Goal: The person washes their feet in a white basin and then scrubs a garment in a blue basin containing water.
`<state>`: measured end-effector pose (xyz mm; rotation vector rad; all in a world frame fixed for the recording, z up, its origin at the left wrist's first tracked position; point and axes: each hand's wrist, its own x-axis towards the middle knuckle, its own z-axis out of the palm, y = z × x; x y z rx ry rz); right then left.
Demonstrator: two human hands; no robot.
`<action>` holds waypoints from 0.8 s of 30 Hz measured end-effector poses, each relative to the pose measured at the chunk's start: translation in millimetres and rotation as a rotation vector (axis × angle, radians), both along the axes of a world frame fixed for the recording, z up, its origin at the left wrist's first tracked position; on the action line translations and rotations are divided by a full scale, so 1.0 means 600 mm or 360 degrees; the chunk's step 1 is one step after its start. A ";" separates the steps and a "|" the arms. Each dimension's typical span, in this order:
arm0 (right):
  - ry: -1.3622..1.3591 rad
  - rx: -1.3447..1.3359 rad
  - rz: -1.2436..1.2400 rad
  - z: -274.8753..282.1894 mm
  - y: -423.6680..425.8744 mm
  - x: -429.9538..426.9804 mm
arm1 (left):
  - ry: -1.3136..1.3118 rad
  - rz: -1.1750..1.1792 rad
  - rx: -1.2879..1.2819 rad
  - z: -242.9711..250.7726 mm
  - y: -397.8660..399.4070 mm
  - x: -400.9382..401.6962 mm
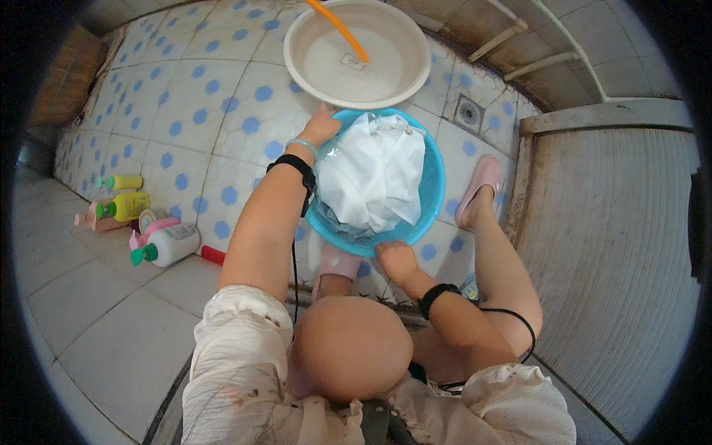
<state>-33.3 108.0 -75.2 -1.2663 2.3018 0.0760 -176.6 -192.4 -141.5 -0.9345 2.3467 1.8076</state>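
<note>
A blue plastic basin [434, 183] sits on the tiled floor in front of me. White cloth [370, 172] is heaped inside it, with greyish-blue fabric [345, 223] partly under it and some water showing at the edge. My left hand [321, 127] grips the basin's far left rim, close to the larger pale basin. At the near rim, my right hand [397, 261] has its fingers hooked over the edge. The cloth itself is touched by neither hand.
Beyond stands a large pale basin [295, 67] with an orange hose [339, 28] hanging into it. A floor drain [468, 114] lies at right, near a ribbed door panel [606, 233]. Several pump bottles [175, 245] lie at left beside a red object [212, 255].
</note>
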 end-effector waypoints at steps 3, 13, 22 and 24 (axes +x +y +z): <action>0.0003 -0.0104 -0.0028 -0.007 0.006 0.000 | 0.0216 0.0091 0.0121 -0.011 -0.004 -0.016; -0.0047 -0.0109 0.0005 0.001 0.008 -0.008 | 0.0022 0.0596 0.0904 0.038 -0.021 -0.014; 0.0001 -0.0104 0.0043 -0.008 -0.001 -0.004 | -0.0097 0.0684 0.0834 0.036 -0.149 0.027; -0.0058 -0.0154 -0.0021 -0.006 0.003 -0.007 | -0.0064 0.0704 0.0814 0.028 -0.170 0.039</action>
